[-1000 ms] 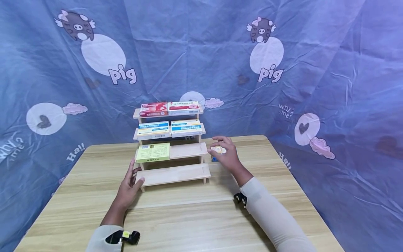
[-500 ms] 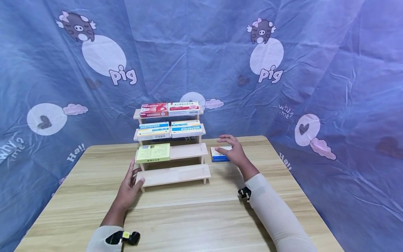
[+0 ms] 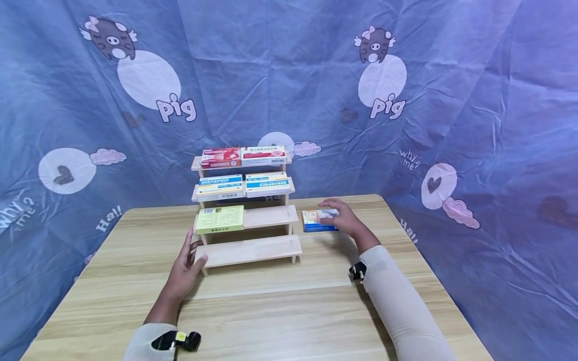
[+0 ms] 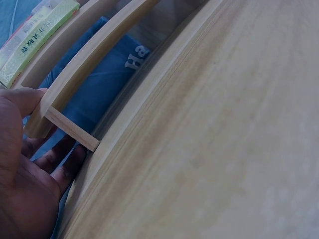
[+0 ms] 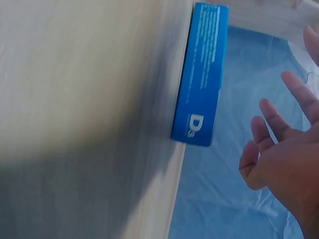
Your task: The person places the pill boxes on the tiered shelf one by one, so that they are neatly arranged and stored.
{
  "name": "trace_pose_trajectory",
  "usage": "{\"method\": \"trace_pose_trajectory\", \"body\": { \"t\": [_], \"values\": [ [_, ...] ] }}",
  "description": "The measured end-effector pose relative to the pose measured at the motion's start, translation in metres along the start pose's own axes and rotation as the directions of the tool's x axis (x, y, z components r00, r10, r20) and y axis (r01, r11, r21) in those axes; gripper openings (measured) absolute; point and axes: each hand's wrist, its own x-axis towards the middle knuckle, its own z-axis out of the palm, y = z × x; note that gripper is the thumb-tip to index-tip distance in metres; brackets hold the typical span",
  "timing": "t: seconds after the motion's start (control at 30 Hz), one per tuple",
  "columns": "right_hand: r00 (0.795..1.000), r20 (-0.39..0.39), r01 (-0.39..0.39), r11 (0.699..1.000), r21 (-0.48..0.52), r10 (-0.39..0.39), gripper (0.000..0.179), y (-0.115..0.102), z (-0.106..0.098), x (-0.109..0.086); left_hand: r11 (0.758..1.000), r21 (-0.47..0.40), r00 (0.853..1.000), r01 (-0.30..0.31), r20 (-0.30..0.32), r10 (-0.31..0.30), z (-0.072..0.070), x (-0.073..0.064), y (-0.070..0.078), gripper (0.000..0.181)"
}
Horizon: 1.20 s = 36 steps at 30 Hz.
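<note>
A stepped wooden display stand (image 3: pixel 249 250) rises in tiers on the table. My left hand (image 3: pixel 184 271) grips its left end, the thumb on the lowest step and the fingers around behind, as the left wrist view (image 4: pixel 25 184) also shows. To the right of the stand lies a blue and white medicine box (image 3: pixel 310 218). My right hand (image 3: pixel 346 220) hovers over the right part of that box, fingers spread and holding nothing. In the right wrist view, the box's blue side (image 5: pixel 202 74) lies apart from the fingers.
A yellow-green box (image 3: pixel 220 219) sits on the left of the second step up. Above it are two blue-and-white boxes (image 3: pixel 220 186), and on top a red box (image 3: pixel 220 157) beside a white-and-red box (image 3: pixel 264 155). A blue printed cloth (image 3: pixel 289 90) hangs behind the table (image 3: pixel 271 321).
My right hand has moved to the right, away from the stand, uncovering more of the blue and white box. The left hand has stayed on the stand.
</note>
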Motion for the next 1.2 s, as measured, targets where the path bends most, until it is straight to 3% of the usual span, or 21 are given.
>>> {"method": "trace_pose_trajectory", "body": {
  "t": [0.37,1.2],
  "values": [
    [0.992,0.100,-0.066,0.994,-0.083,0.074,0.080,0.020,-0.008,0.002,1.000,0.003,1.000,-0.003,0.000,0.003,-0.001,0.000,-0.001,0.093],
    [0.981,0.127,-0.142,0.989,-0.049,0.148,0.080,0.036,-0.015,0.001,1.000,-0.004,1.000,0.002,-0.009,-0.002,0.000,0.000,-0.001,0.095]
  ]
}}
